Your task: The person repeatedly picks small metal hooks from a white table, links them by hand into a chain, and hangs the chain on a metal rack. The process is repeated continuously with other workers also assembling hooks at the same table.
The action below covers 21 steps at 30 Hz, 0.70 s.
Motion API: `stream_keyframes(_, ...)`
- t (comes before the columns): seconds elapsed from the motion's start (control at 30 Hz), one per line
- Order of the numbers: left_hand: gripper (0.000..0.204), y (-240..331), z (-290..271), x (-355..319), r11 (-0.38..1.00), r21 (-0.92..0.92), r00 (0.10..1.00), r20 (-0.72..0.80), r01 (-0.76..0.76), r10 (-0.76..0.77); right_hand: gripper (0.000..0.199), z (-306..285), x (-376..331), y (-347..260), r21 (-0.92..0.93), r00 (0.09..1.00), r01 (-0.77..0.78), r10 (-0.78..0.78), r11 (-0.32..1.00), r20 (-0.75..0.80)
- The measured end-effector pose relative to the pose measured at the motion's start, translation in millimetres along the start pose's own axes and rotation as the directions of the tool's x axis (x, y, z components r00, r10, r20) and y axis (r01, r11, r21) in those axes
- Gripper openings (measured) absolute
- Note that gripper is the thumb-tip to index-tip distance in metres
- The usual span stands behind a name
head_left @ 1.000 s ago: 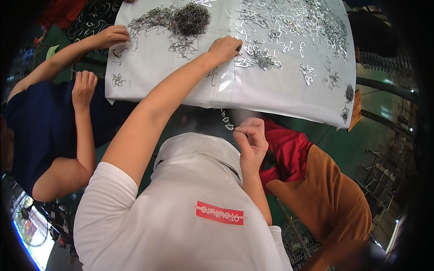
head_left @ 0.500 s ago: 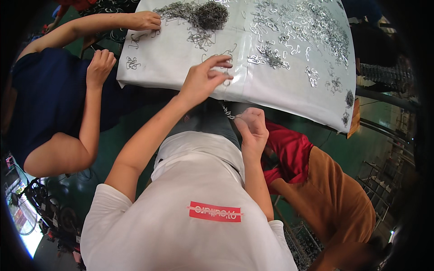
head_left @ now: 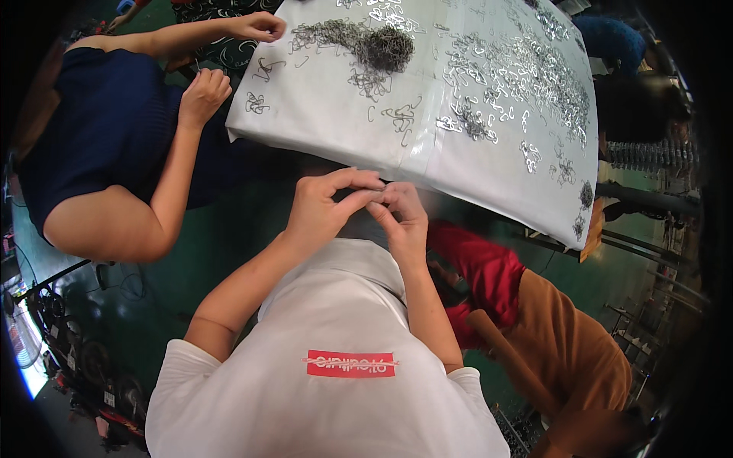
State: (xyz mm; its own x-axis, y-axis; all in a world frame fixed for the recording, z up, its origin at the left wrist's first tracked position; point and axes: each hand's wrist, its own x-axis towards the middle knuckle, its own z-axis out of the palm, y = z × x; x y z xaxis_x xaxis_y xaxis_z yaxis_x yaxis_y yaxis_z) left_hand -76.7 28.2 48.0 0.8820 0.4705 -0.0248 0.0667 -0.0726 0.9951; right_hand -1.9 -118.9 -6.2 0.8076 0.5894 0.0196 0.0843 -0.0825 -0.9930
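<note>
In front of my waist, just off the table's near edge, my left hand [head_left: 324, 200] and my right hand [head_left: 402, 217] meet fingertip to fingertip. Both are closed in a pinch. Half a second ago a short chain of linked metal hooks hung from my right fingers; now the fingers hide it. Whatever is between my left thumb and forefinger is too small to make out. Closest to my hands on the table lies a small loose group of S-shaped metal hooks [head_left: 401, 117].
A white-covered table [head_left: 328, 126] bears a dense dark heap of hooks [head_left: 388, 50] and a wide shiny scatter of hooks [head_left: 527, 76]. At left, a co-worker in dark blue [head_left: 107, 145] has one hand [head_left: 259, 27] over the table edge. Another person in red and brown [head_left: 557, 328] is at right.
My left hand has come back from the table edge to my right hand, its fingers closing to a pinch. The view has shifted slightly. The co-worker's far hand has lifted off the hooks.
</note>
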Motion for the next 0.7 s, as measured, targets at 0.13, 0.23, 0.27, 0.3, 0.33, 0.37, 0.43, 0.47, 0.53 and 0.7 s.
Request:
stream_keyframes(0.13,0.014,-1,-13,-12,0.995,0.09,0.998,-0.046,-0.043,0.047,0.01,-30,35,22,-0.115,0.994,-0.028,0.04,0.993,0.103)
stream_keyframes(0.23,0.015,-2,-18,-23,0.999,0.044,0.994,-0.112,0.014,-0.009,0.014,-62,104,63,-0.39,0.991,-0.132,0.13,0.911,-0.031)
stream_keyframes(0.27,0.015,-2,-18,-26,0.999,0.032,0.99,-0.138,0.021,-0.016,0.016,-71,127,77,-0.465,0.979,-0.202,0.189,0.862,-0.076)
stream_keyframes(0.3,0.015,-3,-17,-29,0.999,0.041,0.983,-0.182,0.012,-0.004,0.021,-77,150,88,-0.563,0.967,-0.252,0.22,0.787,-0.125)
stream_keyframes(0.33,0.015,-3,-17,-31,0.999,0.043,0.977,-0.214,0.01,0.0,0.023,-78,170,99,-0.633,0.969,-0.245,0.206,0.734,-0.137)
stream_keyframes(0.37,0.015,-3,-16,-32,0.999,0.048,0.969,-0.249,0.007,0.005,0.025,-77,189,107,-0.703,0.956,-0.289,0.228,0.65,-0.182)
stream_keyframes(0.43,0.016,-2,-14,-37,0.996,0.085,0.943,-0.332,0.035,-0.005,0.027,-69,220,118,-0.79,0.926,-0.369,0.266,0.49,-0.268)
stream_keyframes(0.47,0.017,-1,-14,-38,0.998,0.032,0.932,-0.36,0.053,-0.038,0.027,-63,232,124,-0.829,0.935,-0.337,0.257,0.446,-0.242)
stream_keyframes(0.53,0.017,0,-13,-41,0.993,-0.025,0.902,-0.416,0.114,-0.113,0.027,-51,248,133,-0.897,0.95,-0.273,0.247,0.348,-0.193)
stream_keyframes(0.7,0.015,7,-9,-43,0.99,-0.141,0.814,-0.577,-0.028,-0.059,0.022,-62,264,119,-0.821,0.984,-0.053,0.172,0.568,0.056)
